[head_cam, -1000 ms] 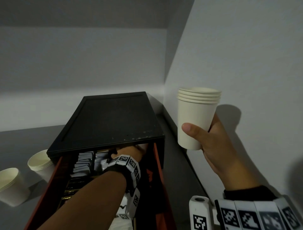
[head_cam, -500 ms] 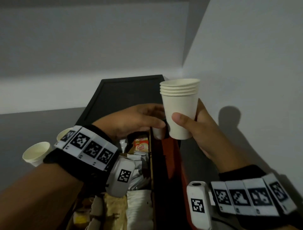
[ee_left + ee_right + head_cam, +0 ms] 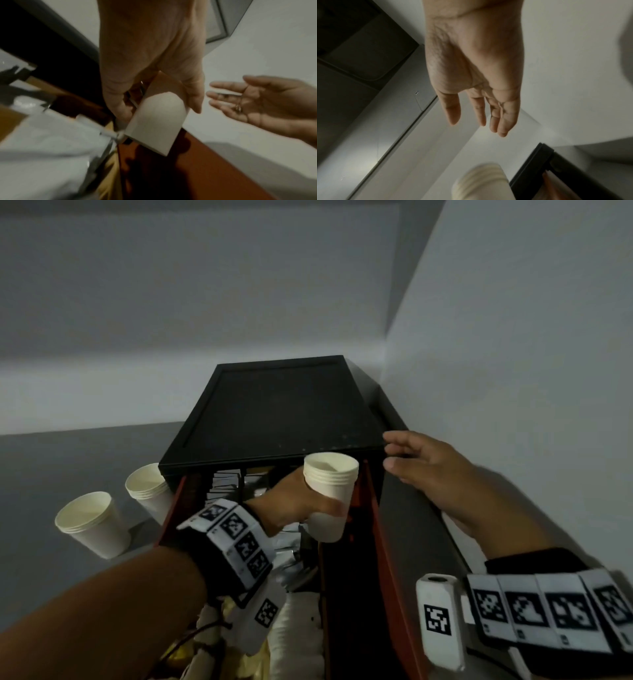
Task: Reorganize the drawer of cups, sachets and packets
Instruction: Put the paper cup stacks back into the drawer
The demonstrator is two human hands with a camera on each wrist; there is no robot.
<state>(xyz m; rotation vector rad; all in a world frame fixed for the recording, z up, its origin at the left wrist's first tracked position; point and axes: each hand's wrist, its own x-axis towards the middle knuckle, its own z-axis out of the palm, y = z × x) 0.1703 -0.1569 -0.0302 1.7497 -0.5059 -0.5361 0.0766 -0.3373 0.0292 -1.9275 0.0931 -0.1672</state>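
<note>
My left hand (image 3: 301, 505) grips a stack of white paper cups (image 3: 329, 491) upright over the right side of the open red-walled drawer (image 3: 378, 529). In the left wrist view the thumb and fingers (image 3: 193, 97) wrap the stack of cups (image 3: 154, 125). My right hand (image 3: 421, 463) hovers empty, fingers straight, beside the black cabinet's (image 3: 284, 409) front right corner; the right wrist view shows its open palm (image 3: 477, 83). Sachets and packets (image 3: 226, 487) fill the drawer's left and near parts, partly hidden by my left arm.
Two more stacks of white cups (image 3: 94, 522) (image 3: 147, 487) stand on the grey surface left of the drawer. A white wall (image 3: 513, 371) runs close along the right side. White and yellow packets (image 3: 294, 631) lie at the drawer's near end.
The cup stack passed from my right hand to my left. My left hand carried it down over the drawer, and my right hand let go and drew back to the right.
</note>
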